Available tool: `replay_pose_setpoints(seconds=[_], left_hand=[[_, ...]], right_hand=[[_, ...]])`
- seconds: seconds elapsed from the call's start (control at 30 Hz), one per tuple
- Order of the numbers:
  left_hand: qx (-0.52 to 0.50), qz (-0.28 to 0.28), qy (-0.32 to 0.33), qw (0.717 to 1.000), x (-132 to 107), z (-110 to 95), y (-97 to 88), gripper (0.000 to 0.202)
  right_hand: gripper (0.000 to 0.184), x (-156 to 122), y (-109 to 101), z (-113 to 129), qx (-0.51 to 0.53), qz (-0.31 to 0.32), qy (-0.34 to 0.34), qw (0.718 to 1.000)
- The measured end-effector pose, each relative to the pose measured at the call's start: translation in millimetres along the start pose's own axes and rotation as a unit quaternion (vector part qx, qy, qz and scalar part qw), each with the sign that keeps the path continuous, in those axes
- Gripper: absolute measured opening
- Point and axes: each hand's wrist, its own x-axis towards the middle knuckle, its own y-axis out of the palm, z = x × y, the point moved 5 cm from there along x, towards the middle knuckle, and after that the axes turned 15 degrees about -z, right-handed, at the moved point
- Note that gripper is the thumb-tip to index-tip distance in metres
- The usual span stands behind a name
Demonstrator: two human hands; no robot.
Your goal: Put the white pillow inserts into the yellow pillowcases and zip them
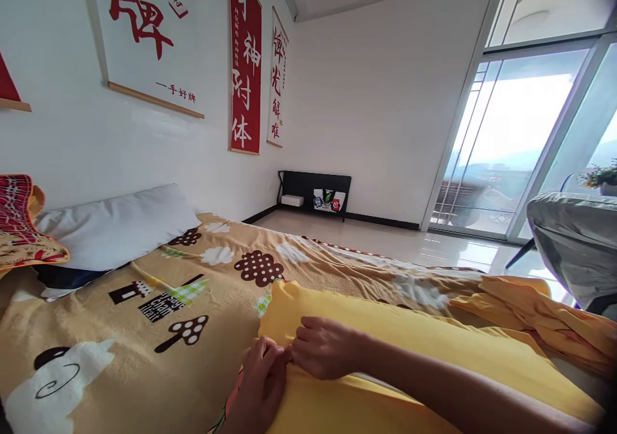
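A yellow pillowcase (385,318) lies on the bed in front of me, filled out along its far side. A long opening runs along it towards the lower right, with a pale strip showing inside. My left hand (263,382) is closed on the pillowcase edge near its left end. Right beside it, my right hand (325,349) is closed too, its fingertips pinching the same edge and meeting the left fingertips. Whatever small part lies between the fingertips is hidden. Part of a printed pattern shows beneath my left hand.
A tan patterned blanket (130,331) covers the bed. At the left are a white pillow (120,225) and a red patterned cushion (22,222). Crumpled yellow-orange cloth (544,312) lies at the right, near a grey covered chair (573,241). A low black table (308,186) stands by the far wall.
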Motion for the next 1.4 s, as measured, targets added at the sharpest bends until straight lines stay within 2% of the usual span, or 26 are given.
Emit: replay_pose_setpoints(seconds=[0.17,0.3,0.4,0.47,0.6,0.8,0.9,1.0,1.1,1.23,1.3,1.4], left_hand=[[-0.015,-0.008,-0.013,1.000,-6,13,1.8,0.014],[0.006,-0.047,-0.011,0.999,-9,22,3.0,0.012],[0.022,-0.088,-0.006,0.996,-10,23,0.3,0.016],[0.025,-0.109,0.020,0.994,-8,19,-2.3,0.015],[0.028,-0.153,0.046,0.987,-5,11,-10.0,0.014],[0.014,-0.123,0.030,0.992,-9,13,-11.2,0.013],[0.014,-0.110,0.031,0.993,-11,17,-9.6,0.013],[0.030,-0.117,0.036,0.992,-11,18,-9.7,0.012],[0.048,-0.120,0.048,0.990,-11,17,-10.0,0.014],[0.057,-0.128,0.067,0.988,-11,18,-9.8,0.015],[0.058,-0.136,0.074,0.986,-12,19,-9.7,0.013],[0.051,-0.135,0.067,0.987,-11,21,-9.5,0.013]], right_hand=[[0.031,-2,0,1,0.017,-0.054,0.005,0.998],[0.034,-2,-2,1,0.035,-0.074,0.021,0.996],[0.036,-3,-1,-2,0.062,-0.044,0.052,0.996],[0.036,-5,4,-4,0.090,-0.017,0.076,0.993],[0.030,-9,16,-12,0.151,0.046,0.125,0.980],[0.019,-3,20,-24,0.249,0.159,0.179,0.939],[0.019,-1,19,-25,0.233,0.177,0.185,0.938],[0.021,1,21,-22,0.209,0.151,0.165,0.952],[0.027,5,24,-19,0.195,0.101,0.120,0.968],[0.030,11,21,-16,0.135,-0.011,0.052,0.989],[0.029,11,19,-14,0.107,-0.072,0.027,0.991],[0.027,10,21,-13,0.095,-0.116,0.023,0.988]])
